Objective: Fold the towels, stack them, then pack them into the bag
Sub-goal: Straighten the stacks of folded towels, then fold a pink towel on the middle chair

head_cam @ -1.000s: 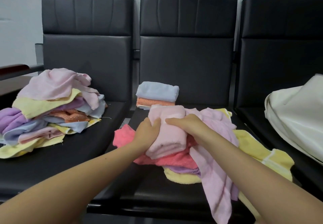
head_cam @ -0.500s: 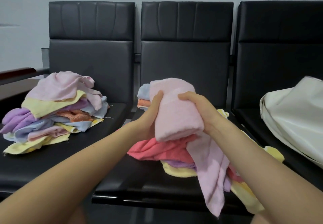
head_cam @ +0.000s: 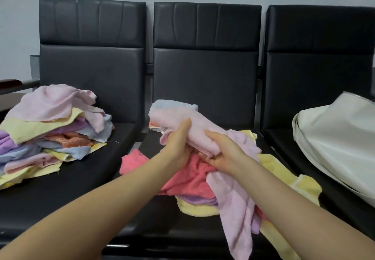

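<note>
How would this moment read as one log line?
step: stacking | left hand: holds folded pink towel | right hand: holds same | over: folded stack | bag: unpacked

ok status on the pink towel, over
Both hands, left and right, grip folded pink towel above loose pile. Stack behind. Nothing blocking.

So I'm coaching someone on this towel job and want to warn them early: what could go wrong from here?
The folded pink towel is gripped only at its ends by the left hand and right hand; it may sag and unfold before reaching the folded stack behind. That stack sits close behind the loose towels, so a nudge could topple it. A lilac towel hangs over the seat's front edge and could slide off.
</note>
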`<state>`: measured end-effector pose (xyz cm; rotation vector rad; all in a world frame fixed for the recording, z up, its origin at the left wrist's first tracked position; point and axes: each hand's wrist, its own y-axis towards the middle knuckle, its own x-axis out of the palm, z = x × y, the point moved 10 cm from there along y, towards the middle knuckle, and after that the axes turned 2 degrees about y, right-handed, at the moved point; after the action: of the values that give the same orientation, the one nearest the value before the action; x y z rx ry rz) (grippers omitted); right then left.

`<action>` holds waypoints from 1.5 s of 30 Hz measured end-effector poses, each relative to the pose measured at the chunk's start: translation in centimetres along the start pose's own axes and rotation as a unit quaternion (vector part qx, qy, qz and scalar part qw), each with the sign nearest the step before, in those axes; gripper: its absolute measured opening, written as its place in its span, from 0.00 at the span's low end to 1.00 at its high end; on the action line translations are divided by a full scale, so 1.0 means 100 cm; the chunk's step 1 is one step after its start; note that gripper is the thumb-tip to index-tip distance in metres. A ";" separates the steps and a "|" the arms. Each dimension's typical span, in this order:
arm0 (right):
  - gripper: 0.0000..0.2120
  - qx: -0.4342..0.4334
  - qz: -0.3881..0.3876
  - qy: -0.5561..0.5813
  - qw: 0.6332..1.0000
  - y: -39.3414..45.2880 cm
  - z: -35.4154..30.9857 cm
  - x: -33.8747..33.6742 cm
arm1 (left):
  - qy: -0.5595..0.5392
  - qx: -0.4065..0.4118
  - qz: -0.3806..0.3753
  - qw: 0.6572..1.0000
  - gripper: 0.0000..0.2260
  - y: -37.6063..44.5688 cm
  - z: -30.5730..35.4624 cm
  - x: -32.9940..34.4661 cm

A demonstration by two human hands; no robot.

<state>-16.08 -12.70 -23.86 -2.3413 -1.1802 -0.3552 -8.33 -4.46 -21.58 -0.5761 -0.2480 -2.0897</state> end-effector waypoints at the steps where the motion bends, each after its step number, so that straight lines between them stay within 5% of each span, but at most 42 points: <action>1: 0.12 -0.022 0.018 0.001 1.000 0.007 -0.006 -0.004 | -0.011 0.007 0.010 1.000 0.18 0.004 -0.001 -0.003; 4: 0.08 -0.093 0.042 -0.023 0.995 0.028 -0.032 -0.010 | -0.046 0.030 0.077 0.996 0.15 0.028 0.016 -0.023; 7: 0.11 -0.178 0.059 -0.109 0.976 0.053 -0.067 -0.006 | 0.032 0.101 0.161 0.981 0.15 0.062 0.054 -0.058; 13: 0.21 -0.241 0.056 -0.226 0.942 0.129 -0.118 0.046 | 0.206 0.250 0.154 0.934 0.19 0.130 0.131 -0.067; 17: 0.35 -0.320 0.084 -0.337 0.882 0.180 -0.147 0.088 | 0.351 0.264 0.176 0.881 0.25 0.197 0.160 -0.077; 22: 0.20 -0.222 0.061 -0.628 0.743 0.263 -0.090 0.095 | 0.634 0.198 0.147 0.733 0.14 0.255 0.111 -0.101; 25: 0.21 -0.208 0.041 -0.668 0.713 0.263 -0.080 0.091 | 0.663 0.140 0.156 0.718 0.14 0.252 0.094 -0.110; 28: 0.27 -0.158 0.002 -0.639 0.753 0.242 -0.082 0.080 | 0.747 0.097 0.159 0.638 0.17 0.236 0.103 -0.094; 30: 0.30 -0.158 0.002 -0.563 0.811 0.210 -0.094 0.068 | 0.743 0.126 0.151 0.640 0.18 0.210 0.111 -0.070; 35: 0.12 -0.192 0.054 -0.400 0.894 0.110 -0.125 0.022 | 0.549 0.189 0.115 0.806 0.15 0.125 0.094 -0.012; 38: 0.05 -0.195 0.117 -0.380 0.897 0.061 -0.127 -0.027 | 0.501 0.180 0.045 0.846 0.13 0.071 0.069 0.022; 41: 0.10 -0.183 0.192 -0.421 0.868 0.028 -0.118 -0.082 | 0.565 0.184 -0.022 0.804 0.19 0.023 0.040 0.040; 45: 0.14 -0.060 0.134 -0.415 0.898 0.006 -0.064 -0.116 | 0.738 0.199 -0.044 0.644 0.23 -0.006 0.007 0.036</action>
<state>-22.55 -24.32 -23.65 -2.8065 -1.1488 0.7710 -10.31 -6.54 -19.16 1.4609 0.2450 -1.8364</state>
